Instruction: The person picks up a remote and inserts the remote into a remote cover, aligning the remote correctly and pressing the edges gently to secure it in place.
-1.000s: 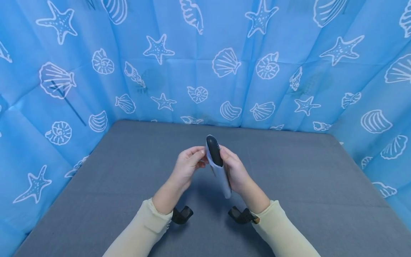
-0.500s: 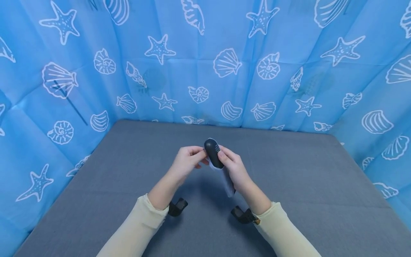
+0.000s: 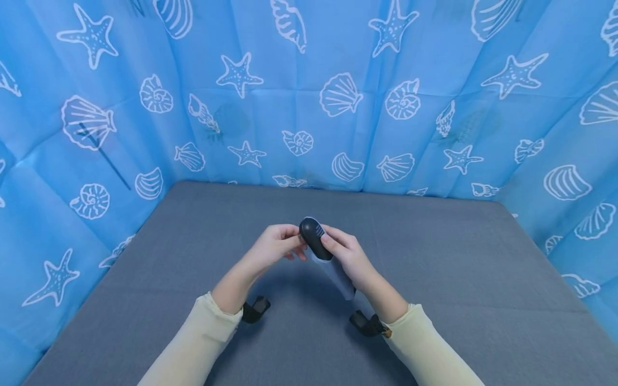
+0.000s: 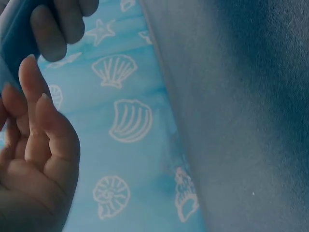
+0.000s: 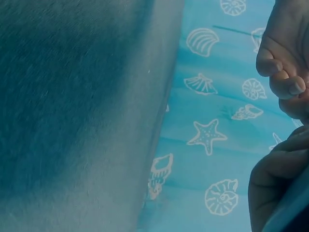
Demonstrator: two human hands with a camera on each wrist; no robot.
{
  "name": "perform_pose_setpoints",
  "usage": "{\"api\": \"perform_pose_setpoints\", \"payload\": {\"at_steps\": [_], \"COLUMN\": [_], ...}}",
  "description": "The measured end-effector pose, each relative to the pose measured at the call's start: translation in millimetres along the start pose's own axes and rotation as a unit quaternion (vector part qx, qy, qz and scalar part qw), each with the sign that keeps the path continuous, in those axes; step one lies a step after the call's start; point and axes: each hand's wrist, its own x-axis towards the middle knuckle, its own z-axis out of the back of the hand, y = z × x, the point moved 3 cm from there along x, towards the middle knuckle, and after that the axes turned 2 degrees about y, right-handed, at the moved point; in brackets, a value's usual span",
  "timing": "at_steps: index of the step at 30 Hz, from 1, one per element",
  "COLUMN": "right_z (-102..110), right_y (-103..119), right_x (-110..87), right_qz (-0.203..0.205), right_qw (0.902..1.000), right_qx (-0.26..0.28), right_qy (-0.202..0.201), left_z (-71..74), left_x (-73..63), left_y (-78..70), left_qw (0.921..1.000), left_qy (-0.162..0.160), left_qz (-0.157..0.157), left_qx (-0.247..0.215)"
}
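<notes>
A dark oval object [image 3: 313,241] sticks out of the top of a pale blue-grey pouch [image 3: 340,279], held above the grey table [image 3: 458,268] at mid-view. My right hand [image 3: 350,260] grips the pouch from the right, its thumb lying on the dark object. My left hand [image 3: 272,249] pinches the pouch's upper edge beside the object. In the left wrist view my left hand's fingers [image 4: 34,121] lie against the pouch [image 4: 14,43]. The right wrist view shows my right hand [image 5: 275,188] and a strip of pouch [image 5: 294,212] at the lower right. The rest of the object is hidden inside the pouch.
A blue curtain [image 3: 338,96] printed with white shells and starfish walls the table on the left, back and right. Black camera mounts [image 3: 254,310] hang under both wrists, a little above the tabletop.
Both hands have drifted slightly left and down. The dark object has tilted over to the left, showing more of its top face, and the pouch now hangs at a flatter angle.
</notes>
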Motion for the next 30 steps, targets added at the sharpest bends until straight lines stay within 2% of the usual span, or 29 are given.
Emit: {"api": "perform_pose_setpoints", "payload": {"at_steps": [3, 7, 9, 11, 14, 17, 20, 25, 30], "right_z": [-1, -3, -3, -3, -1, 0, 0, -1, 0], "right_y": [1, 2, 3, 2, 2, 3, 4, 5, 4], "right_x": [0.9, 2.2, 2.2, 1.9, 2.2, 3.2, 3.5, 3.5, 3.5], "right_qz": [-0.002, 0.017, 0.02, 0.012, -0.008, -0.019, -0.022, -0.025, -0.037], "right_qw": [1.0, 0.9998, 0.9997, 0.9999, 0.9999, 0.9998, 0.9997, 0.9995, 0.9987], "right_qx": [0.005, -0.006, -0.01, -0.011, -0.007, -0.003, 0.002, 0.013, 0.028], "right_qy": [-0.001, 0.004, 0.006, 0.002, -0.007, -0.006, 0.005, 0.016, 0.022], "left_z": [-2.2, -6.1, -9.0, -11.3, -11.6, -9.4, -8.5, -9.2, -9.9], "left_x": [-0.3, -1.3, -2.2, -3.2, -3.5, -2.9, -1.0, 0.7, 0.9], "left_y": [-0.1, -0.8, -1.4, -2.3, -4.1, -3.6, -1.3, 2.8, 1.2], "left_qw": [0.9986, 0.9907, 0.988, 0.9875, 0.9899, 0.9931, 0.9939, 0.9907, 0.9916], "left_qy": [-0.048, -0.128, -0.146, -0.147, -0.128, -0.098, -0.078, -0.089, -0.1], "left_qz": [0.008, 0.005, -0.004, -0.014, -0.027, -0.017, 0.007, 0.036, 0.035], "left_qx": [-0.021, -0.046, -0.051, -0.056, -0.055, -0.062, -0.078, -0.096, -0.075]}}
